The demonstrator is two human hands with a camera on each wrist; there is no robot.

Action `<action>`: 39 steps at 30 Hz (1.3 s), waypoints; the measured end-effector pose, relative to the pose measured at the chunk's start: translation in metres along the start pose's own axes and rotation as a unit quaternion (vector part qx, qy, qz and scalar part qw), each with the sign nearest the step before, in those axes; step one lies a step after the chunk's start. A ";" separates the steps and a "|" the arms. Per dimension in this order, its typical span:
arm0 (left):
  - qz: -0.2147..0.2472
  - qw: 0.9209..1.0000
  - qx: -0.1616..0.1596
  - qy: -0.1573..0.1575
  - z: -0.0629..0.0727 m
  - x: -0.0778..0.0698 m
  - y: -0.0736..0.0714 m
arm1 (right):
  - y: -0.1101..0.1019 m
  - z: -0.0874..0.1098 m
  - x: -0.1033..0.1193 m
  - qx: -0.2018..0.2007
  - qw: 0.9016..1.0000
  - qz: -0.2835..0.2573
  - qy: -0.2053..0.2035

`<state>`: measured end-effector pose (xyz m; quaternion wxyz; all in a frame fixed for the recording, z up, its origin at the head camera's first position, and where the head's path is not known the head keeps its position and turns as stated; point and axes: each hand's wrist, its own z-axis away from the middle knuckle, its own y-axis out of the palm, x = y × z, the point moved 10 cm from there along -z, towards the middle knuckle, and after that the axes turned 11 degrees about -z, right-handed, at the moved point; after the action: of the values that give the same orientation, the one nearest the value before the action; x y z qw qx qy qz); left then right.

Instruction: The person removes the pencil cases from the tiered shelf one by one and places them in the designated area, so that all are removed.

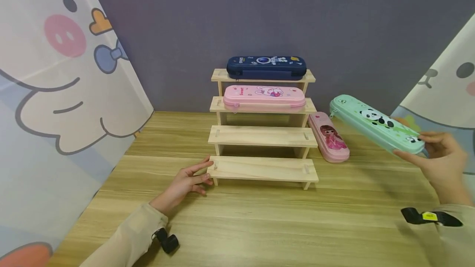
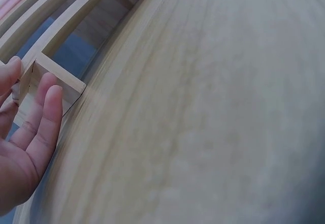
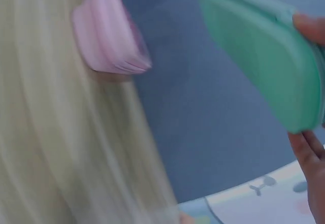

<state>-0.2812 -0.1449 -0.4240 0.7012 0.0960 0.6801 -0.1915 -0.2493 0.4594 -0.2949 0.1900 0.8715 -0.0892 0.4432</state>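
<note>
In my right hand [image 1: 441, 155] is a mint-green pencil case [image 1: 375, 122] with panda pictures, pinched at its near end and held up above the table, tilted. The right wrist view shows its plain green underside. My left hand [image 1: 187, 180] touches the left end of the lowest step of a wooden stepped rack [image 1: 263, 168], its fingers extended loosely against the board's end. On the rack's top step lies a dark blue pencil case [image 1: 266, 68] with an astronaut; one step down is a pink pencil case [image 1: 264, 96] with a rabbit. The two lower steps are bare.
Another pink pencil case [image 1: 329, 137], printed with a doll in a pink dress, lies on the wooden table [image 1: 241, 226] just right of the rack. Behind stands a grey wall panel [image 1: 178, 52], with cartoon-printed sheets [image 1: 44, 94] at both sides.
</note>
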 end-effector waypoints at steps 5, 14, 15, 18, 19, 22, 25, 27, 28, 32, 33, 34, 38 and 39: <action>-0.003 1.000 0.010 0.009 0.000 -0.001 0.001 | -0.002 0.005 -0.021 -0.083 0.982 0.156 0.071; -0.002 1.000 0.006 0.000 0.000 0.003 0.000 | 0.012 0.000 -0.054 -0.110 0.967 0.209 0.091; -0.003 1.000 0.006 -0.001 0.000 0.002 0.001 | 0.013 0.000 -0.056 -0.107 0.966 0.218 0.086; -0.004 1.000 0.006 -0.004 0.000 0.003 0.001 | 0.016 0.001 -0.065 -0.101 0.962 0.239 0.088; -0.004 1.000 0.007 -0.005 0.000 0.003 0.001 | 0.016 0.001 -0.067 -0.103 0.960 0.246 0.086; -0.002 1.000 0.005 -0.006 -0.001 0.003 0.001 | 0.015 0.001 -0.074 -0.108 0.956 0.259 0.090; -0.004 1.000 0.006 -0.001 0.000 0.002 0.001 | 0.016 0.000 -0.078 -0.104 0.950 0.282 0.085; -0.005 1.000 0.006 0.001 0.000 0.002 0.000 | 0.016 0.000 -0.083 -0.098 0.944 0.302 0.092; -0.005 1.000 0.006 0.002 0.001 0.002 0.000 | 0.016 0.000 -0.085 -0.096 0.941 0.309 0.094; -0.001 1.000 0.008 0.003 0.000 0.001 0.000 | 0.014 -0.001 -0.093 -0.089 0.935 0.325 0.112; 0.000 1.000 0.007 0.003 0.000 0.000 0.000 | 0.014 -0.001 -0.094 -0.088 0.934 0.327 0.116; 0.001 1.000 0.008 0.003 0.000 0.000 0.000 | 0.014 -0.002 -0.096 -0.086 0.932 0.329 0.122; 0.003 1.000 0.005 -0.002 -0.001 0.001 -0.001 | 0.016 -0.004 -0.101 -0.067 0.926 0.340 0.147; 0.003 1.000 0.004 -0.004 -0.001 0.002 -0.001 | 0.017 -0.004 -0.103 -0.057 0.924 0.347 0.153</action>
<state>-0.2828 -0.1456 -0.4256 0.7039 0.1003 0.6763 -0.1927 -0.3185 0.4437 -0.3713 0.0850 0.6954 -0.3811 0.6033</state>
